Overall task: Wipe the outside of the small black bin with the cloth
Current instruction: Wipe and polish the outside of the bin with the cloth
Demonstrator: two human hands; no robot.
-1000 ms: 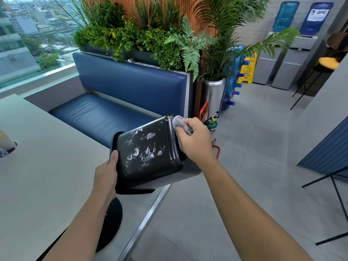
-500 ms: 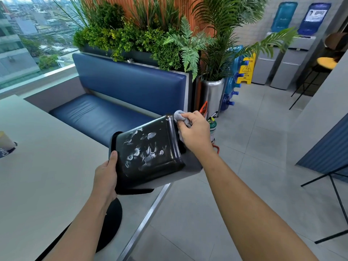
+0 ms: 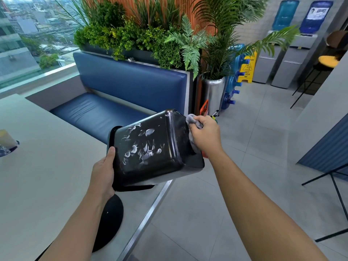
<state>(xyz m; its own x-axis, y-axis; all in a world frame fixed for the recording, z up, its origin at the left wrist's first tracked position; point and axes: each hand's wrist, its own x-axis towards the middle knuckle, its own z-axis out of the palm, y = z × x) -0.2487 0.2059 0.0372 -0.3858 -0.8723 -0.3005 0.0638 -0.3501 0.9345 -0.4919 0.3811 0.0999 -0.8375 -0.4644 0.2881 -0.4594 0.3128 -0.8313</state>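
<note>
Since a second ago the right hand [image 3: 204,135] has slid the cloth [image 3: 192,123] a bit higher up the bin's side, toward the top corner, and the bin itself has barely budged. That grip is bunched around the grey cloth, fingers curled and pinching it into a wad, pressing it flat against the right-facing wall of the small black bin [image 3: 150,147]. So the bin sits directly to the left of that grip, touching the cloth. The left hand [image 3: 102,171] is clamped on the opposite end, thumb lying up along the rim by the bin's mouth and the other fingers tucked underneath out of sight, holding the whole thing up in the air, tipped on its side. Bin's bottom faces up and away toward the right hand, and the broad side facing the camera is glossy with lots of whitish smudges on it. It hangs right past the edge of the pale bench [image 3: 37,176], above the grey tiled floor [image 3: 244,176]. Beyond it there's a blue padded seat [image 3: 122,87] with a planter of green plants [image 3: 131,34] on top. Further back: a yellow wet floor sign [image 3: 246,69] and two water dispensers [image 3: 288,53] against the wall.
</note>
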